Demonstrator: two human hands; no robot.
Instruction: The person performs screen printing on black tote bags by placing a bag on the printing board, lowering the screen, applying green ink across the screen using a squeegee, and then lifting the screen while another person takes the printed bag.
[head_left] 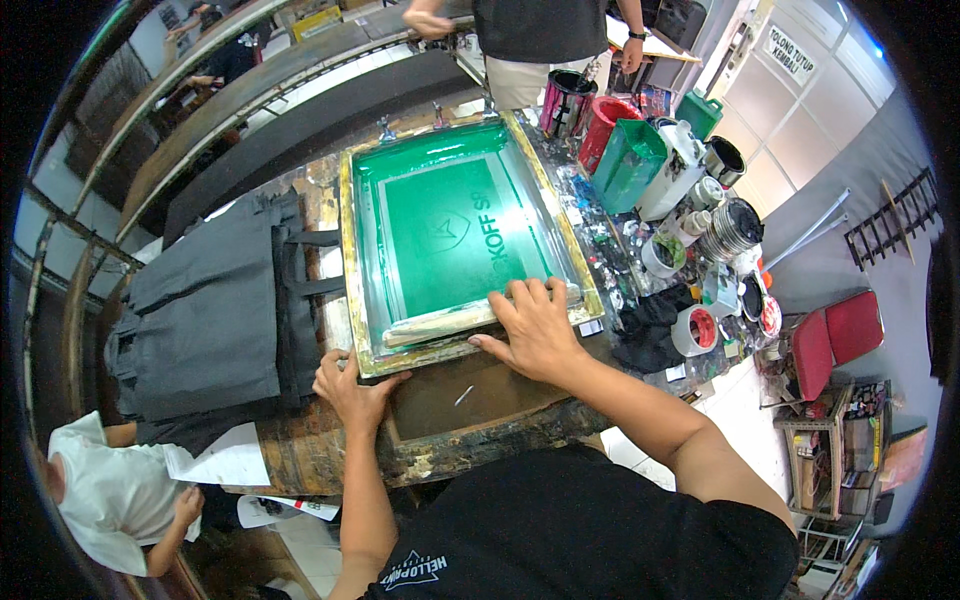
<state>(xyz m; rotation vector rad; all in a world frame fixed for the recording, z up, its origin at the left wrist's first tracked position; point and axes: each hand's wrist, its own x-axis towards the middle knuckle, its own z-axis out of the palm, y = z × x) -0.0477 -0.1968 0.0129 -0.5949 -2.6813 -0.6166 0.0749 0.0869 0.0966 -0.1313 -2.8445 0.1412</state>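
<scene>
While left hand [355, 397] touches frame [352, 258], right hand [537, 335] grasps 1 squeegee [435, 326].

The stained table [300, 450] carries a framed screen [425, 225], dark bags [215, 320] and assorted containers [627, 168].

Single head-worn fisheye view, from above, facing down and slightly forward, near the hands [532, 332] and screen frame [352, 250]

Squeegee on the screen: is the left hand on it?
No: the right hand is on the squeegee, while the left hand is at the near left corner of the screen frame.
</scene>
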